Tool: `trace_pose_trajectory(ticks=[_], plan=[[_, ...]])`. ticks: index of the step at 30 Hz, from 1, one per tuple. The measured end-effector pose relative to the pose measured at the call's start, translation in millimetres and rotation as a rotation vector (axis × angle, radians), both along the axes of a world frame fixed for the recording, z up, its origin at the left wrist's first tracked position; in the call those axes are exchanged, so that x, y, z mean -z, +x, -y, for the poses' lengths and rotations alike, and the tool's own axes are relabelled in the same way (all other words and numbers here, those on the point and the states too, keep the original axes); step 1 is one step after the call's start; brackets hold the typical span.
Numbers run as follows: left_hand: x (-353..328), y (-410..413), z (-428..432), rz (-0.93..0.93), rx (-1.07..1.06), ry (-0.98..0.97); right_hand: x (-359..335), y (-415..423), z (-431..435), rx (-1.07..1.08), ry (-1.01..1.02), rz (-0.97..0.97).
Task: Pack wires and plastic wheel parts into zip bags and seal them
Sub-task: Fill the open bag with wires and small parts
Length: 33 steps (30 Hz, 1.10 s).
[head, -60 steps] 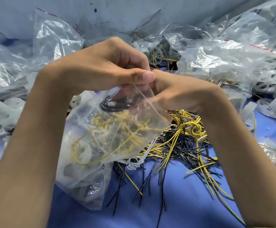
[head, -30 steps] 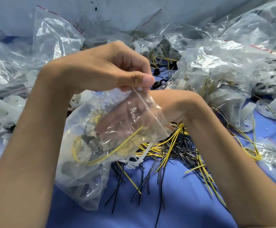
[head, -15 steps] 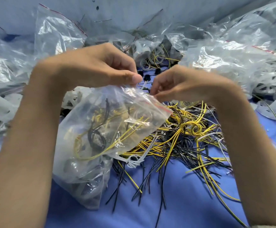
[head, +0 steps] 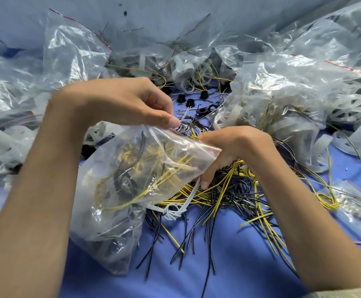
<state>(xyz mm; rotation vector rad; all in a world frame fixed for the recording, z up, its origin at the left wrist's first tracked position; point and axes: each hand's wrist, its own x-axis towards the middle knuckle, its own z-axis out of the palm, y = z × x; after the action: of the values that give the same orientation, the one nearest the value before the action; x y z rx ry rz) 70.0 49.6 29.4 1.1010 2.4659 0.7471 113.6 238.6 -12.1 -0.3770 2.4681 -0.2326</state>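
Left hand (head: 119, 102) pinches zip bag (head: 132, 190) mouth — right hand (head: 235, 147) down among loose wires (head: 229, 196).

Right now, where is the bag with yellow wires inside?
In the head view, the zip bag is left of centre, its top edge pinched by the left hand and its right end held by the right hand, beside the loose wires.

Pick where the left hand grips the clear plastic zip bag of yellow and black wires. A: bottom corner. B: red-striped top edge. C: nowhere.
B: the left hand pinches the clear plastic zip bag at its red-striped top edge.
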Motion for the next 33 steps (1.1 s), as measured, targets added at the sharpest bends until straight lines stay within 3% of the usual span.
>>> trace_pose_trajectory(ticks=[5, 8, 14, 17, 23, 27, 30, 33], plan=[[4.0, 0.4, -3.9, 0.065, 0.030, -0.058, 1.1, -8.1, -4.5, -0.180, -0.034, -0.141], [4.1, 1.9, -5.5, 0.091, 0.071, -0.122, -9.1, -7.3, -16.7, -0.175, -0.215, -0.187], [3.3, 6.1, -14.4, 0.099, 0.067, -0.177, -25.4, -4.8, -31.0, 0.176, -0.933, -0.268], [5.0, 6.4, -17.9, 0.031, 0.024, -0.233, -23.6, -6.4, -22.3, 0.354, -1.084, -0.351], [10.5, 2.2, -21.9, -0.020, -0.067, -0.198, -21.4, -11.5, -15.3, 0.543, -1.214, -0.383], [9.8, 3.3, -23.4, 0.014, 0.004, -0.138, -20.4, -14.9, -15.3, 0.649, -1.271, -0.374], [9.3, 5.9, -24.1, 0.005, 0.050, -0.106, -17.8, -17.3, -14.9, 0.649, -1.197, -0.404], [9.5, 8.5, -26.0, -0.019, 0.020, -0.088, -15.0, -19.2, -15.4, 0.598, -0.976, -0.571]])
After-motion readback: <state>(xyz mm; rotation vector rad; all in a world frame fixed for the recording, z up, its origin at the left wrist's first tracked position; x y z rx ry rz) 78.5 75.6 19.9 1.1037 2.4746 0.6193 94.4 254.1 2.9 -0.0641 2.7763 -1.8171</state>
